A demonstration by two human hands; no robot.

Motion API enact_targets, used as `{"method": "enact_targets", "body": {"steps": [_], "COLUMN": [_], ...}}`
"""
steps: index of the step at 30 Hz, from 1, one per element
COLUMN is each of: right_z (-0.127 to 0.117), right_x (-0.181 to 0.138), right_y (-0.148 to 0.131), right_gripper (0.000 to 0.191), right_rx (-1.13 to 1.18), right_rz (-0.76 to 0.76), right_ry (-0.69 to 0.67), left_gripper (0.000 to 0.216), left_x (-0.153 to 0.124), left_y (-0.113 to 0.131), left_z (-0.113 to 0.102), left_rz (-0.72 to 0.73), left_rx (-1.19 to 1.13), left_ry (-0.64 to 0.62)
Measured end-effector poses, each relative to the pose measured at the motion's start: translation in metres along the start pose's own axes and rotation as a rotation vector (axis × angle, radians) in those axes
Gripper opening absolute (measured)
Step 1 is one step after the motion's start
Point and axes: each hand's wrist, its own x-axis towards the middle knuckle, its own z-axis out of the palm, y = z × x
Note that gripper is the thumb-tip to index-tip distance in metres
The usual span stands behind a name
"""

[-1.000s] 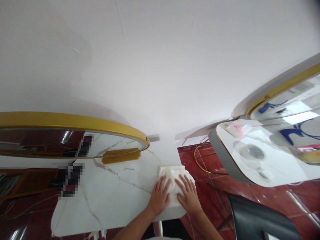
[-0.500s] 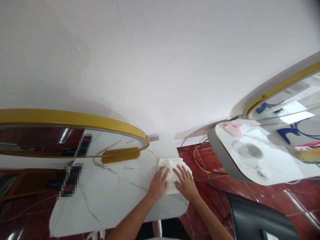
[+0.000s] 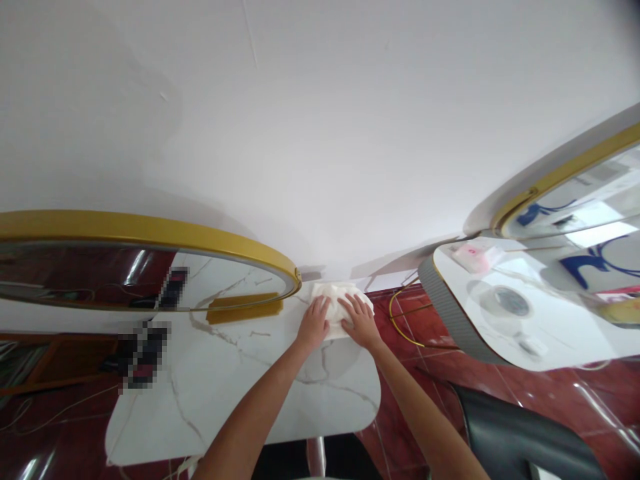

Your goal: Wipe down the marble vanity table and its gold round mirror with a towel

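A white folded cloth (image 3: 338, 294) lies at the far right corner of a white marble-patterned tabletop (image 3: 240, 393), close to the wall. My left hand (image 3: 313, 325) rests flat on the cloth's left part with fingers stretched out. My right hand (image 3: 359, 321) lies flat on its right part, fingers spread. Both arms reach far forward across the table. The cloth's near portion is hidden under my hands.
A gold-framed oval mirror (image 3: 150, 240) stands on the table's left, on a gold base (image 3: 244, 309). To the right is a second white table (image 3: 510, 313) with a pink-and-white pack (image 3: 473, 255) and another gold-framed mirror (image 3: 570, 193). A black chair (image 3: 520, 440) and red tiled floor (image 3: 425, 360) lie at lower right.
Both hands have slid the cloth away from me, from the table's near right edge to the far corner by the wall. My arms have stretched out farther.
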Motion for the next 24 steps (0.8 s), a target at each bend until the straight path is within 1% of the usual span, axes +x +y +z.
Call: {"method": "enact_targets", "body": {"steps": [2,4,8,10,12,14,17,20,24], "right_z": [0.003,0.009,0.024,0.032,0.037,0.04,0.039,0.032,0.02], "right_x": [-0.032,-0.071,-0.154,-0.187,-0.208,-0.213,-0.195,-0.156,-0.089], "right_y": [-0.005,-0.009,-0.017,-0.022,-0.026,-0.027,-0.021,-0.012,-0.001], "right_gripper": [0.062,0.062,0.064,0.064,0.063,0.063,0.063,0.062,0.061], "right_rx": [0.006,0.02,0.038,0.038,0.035,0.033,0.023,0.014,0.008], "right_rz": [-0.013,-0.045,-0.081,-0.048,-0.014,-0.009,-0.038,-0.075,-0.071], "right_ry": [0.0,-0.007,-0.039,-0.04,-0.031,-0.035,-0.046,-0.048,-0.034], "left_gripper": [0.066,0.067,0.069,0.071,0.074,0.076,0.077,0.075,0.067], "left_x": [-0.033,-0.072,-0.146,-0.171,-0.184,-0.186,-0.17,-0.138,-0.082], "left_y": [0.01,0.021,0.039,0.046,0.05,0.05,0.043,0.031,0.015], "left_z": [0.006,0.015,0.039,0.049,0.055,0.058,0.055,0.046,0.03], "left_rz": [0.002,0.022,0.06,0.056,0.057,0.067,0.079,0.076,0.067], "left_rx": [-0.011,-0.053,-0.12,-0.146,-0.162,-0.171,-0.168,-0.149,-0.118], "left_ry": [-0.009,-0.031,-0.13,-0.172,-0.204,-0.223,-0.212,-0.158,-0.055]}}
